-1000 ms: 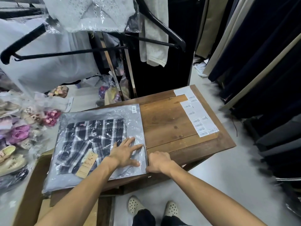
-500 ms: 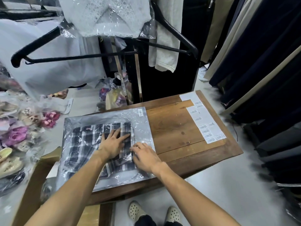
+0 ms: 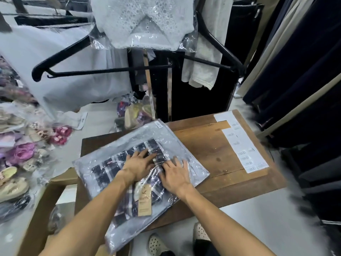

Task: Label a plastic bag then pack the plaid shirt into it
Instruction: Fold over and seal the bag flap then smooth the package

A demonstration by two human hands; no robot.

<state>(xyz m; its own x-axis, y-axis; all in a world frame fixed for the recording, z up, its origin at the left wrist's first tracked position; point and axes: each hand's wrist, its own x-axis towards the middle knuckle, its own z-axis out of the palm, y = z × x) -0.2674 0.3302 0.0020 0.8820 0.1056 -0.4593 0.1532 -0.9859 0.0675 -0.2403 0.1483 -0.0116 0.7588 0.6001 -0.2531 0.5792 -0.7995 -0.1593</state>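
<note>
You have one plastic bag (image 3: 166,133), one plaid shirt (image 3: 105,172), one brown tag (image 3: 144,200), two label sheets (image 3: 245,150) and two hands on your bench (image 3: 212,145).

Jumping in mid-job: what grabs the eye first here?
Both hands, left hand and right hand, press flat on the clear plastic bag holding the plaid shirt on the wooden table. A label sheet lies along its right edge.

A wooden bench (image 3: 208,145) was set on a pale floor (image 3: 267,218). Dark garments (image 3: 304,80) were hung at right; black hangers (image 3: 103,71) and a bagged white lace top (image 3: 144,23) were suspended behind. Bagged shoes (image 3: 20,154) were heaped at left.
</note>
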